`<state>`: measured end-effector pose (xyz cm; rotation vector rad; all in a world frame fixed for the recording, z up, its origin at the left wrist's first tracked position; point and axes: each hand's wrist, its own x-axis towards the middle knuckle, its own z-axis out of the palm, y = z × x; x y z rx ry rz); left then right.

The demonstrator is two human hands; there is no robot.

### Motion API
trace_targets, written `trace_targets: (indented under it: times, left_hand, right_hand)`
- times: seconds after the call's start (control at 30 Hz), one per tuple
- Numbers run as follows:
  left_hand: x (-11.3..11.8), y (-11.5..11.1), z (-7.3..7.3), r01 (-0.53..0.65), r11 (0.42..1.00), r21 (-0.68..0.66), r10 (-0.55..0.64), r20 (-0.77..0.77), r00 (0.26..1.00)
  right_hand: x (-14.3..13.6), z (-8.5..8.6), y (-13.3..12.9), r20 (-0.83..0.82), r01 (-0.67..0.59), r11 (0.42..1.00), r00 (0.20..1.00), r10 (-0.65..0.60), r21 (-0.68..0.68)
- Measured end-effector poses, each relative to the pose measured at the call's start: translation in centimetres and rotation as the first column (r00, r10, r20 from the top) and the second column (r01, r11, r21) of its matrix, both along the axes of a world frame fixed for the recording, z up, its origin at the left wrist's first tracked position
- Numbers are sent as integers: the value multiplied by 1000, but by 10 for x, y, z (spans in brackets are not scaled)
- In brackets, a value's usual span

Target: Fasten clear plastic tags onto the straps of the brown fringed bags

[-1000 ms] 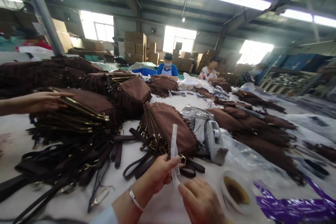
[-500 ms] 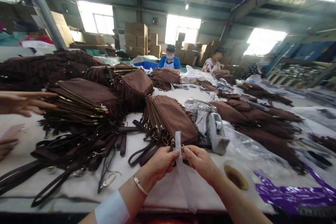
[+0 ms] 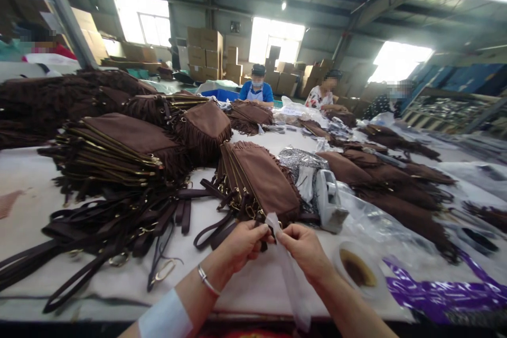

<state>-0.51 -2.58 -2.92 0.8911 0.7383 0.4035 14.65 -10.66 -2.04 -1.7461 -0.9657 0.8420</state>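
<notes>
In front of me my right hand [image 3: 304, 249] pinches a translucent plastic strip [image 3: 291, 280], whose long end hangs toward the table's front edge. My left hand [image 3: 242, 245] is closed right beside it, thumb against forefinger, on a small dark brown strap end; its far part is hidden by the fingers. Just beyond both hands lies a stack of brown fringed pouches [image 3: 269, 179] with gold zips and clasps. Dark wrist straps [image 3: 214, 232] trail from that stack to the left of my left hand.
A larger pouch stack [image 3: 130, 137] with tangled straps [image 3: 119, 227] lies left. To the right are a grey tape dispenser [image 3: 330, 200], a tape roll [image 3: 358, 269], purple plastic packaging [image 3: 443, 288] and more brown pouches [image 3: 407, 211]. Co-workers [image 3: 256, 90] sit across the table.
The strip's top has dropped and leans toward my right hand, away from my left fingers. Another person's hands at the left edge have gone out of view.
</notes>
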Motion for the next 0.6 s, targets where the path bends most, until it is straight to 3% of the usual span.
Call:
trace_targets:
  times: [0.17, 0.37, 0.6]
  left_hand:
    - [-1, -1, -1, 4, 999, 32, -5, 34, 999]
    - [-6, -6, 0, 30, 998, 50, -37, 149, 988]
    - [7, -7, -5, -150, 981, 124, 157, -50, 986]
  right_hand:
    - [-4, -8, -4, 2, 26, 1000, 1000, -26, 0]
    - [-12, -23, -3, -196, 14, 1000, 981, -11, 13]
    - [-16, -30, -14, -394, -28, 998, 918, 45, 50]
